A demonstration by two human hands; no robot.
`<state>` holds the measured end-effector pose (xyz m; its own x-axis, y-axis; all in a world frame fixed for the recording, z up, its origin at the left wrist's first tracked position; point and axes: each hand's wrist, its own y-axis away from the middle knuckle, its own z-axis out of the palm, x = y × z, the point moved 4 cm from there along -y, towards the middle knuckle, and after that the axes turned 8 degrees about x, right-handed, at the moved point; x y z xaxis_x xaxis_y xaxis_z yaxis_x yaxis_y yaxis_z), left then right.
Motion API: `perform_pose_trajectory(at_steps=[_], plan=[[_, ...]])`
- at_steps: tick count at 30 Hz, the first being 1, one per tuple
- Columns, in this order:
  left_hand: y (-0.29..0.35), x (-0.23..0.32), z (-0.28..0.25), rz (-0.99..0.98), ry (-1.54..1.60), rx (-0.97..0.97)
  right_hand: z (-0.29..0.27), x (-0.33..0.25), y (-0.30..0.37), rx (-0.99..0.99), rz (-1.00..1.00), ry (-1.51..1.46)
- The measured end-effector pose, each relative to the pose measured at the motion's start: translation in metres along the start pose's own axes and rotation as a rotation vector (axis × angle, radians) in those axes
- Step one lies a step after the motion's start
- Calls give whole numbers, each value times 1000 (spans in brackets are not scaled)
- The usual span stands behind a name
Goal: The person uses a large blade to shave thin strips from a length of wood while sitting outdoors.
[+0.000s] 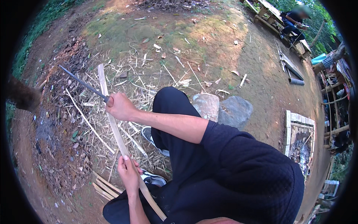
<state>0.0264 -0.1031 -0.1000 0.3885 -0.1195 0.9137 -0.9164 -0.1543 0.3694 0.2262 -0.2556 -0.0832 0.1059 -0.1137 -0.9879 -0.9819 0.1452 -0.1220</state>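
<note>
My right hand is closed round the handle of a long, narrow-bladed knife. Its dark blade points away to the far left. Under that hand runs a long pale strip of wood or bamboo, crossing close to the knife handle. Lower down, my left hand grips the same strip, thumb on top and fingers curled round it. The strip's near end passes over my dark trousers. Whether the blade's base touches the strip is hidden by my right hand.
Thin shavings litter the ground ahead. Several split strips lie by my left knee. Two flat stones sit beyond my right leg. A framed pit is at right, a tree trunk far left. A person sits on a far bench.
</note>
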Motion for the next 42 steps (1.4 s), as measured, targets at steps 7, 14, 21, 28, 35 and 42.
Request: perform_pose_trajectory(at_steps=[7,14,21,28,35,42], plan=[[-3,-3,-2,17,-18,-1,3,1,-1,-41,36,14],[-3,-6,-1,26,-24,-18,0,2,1,-82,131,-28],[1,1,2,22,-27,-23,1,5,0,-75,99,6],[2,1,4,25,-36,-38,-1,5,1,-73,127,9],[2,1,3,20,-9,-20,3,6,0,-70,108,-8],[2,5,4,10,-29,-28,-1,2,-1,-56,87,15]])
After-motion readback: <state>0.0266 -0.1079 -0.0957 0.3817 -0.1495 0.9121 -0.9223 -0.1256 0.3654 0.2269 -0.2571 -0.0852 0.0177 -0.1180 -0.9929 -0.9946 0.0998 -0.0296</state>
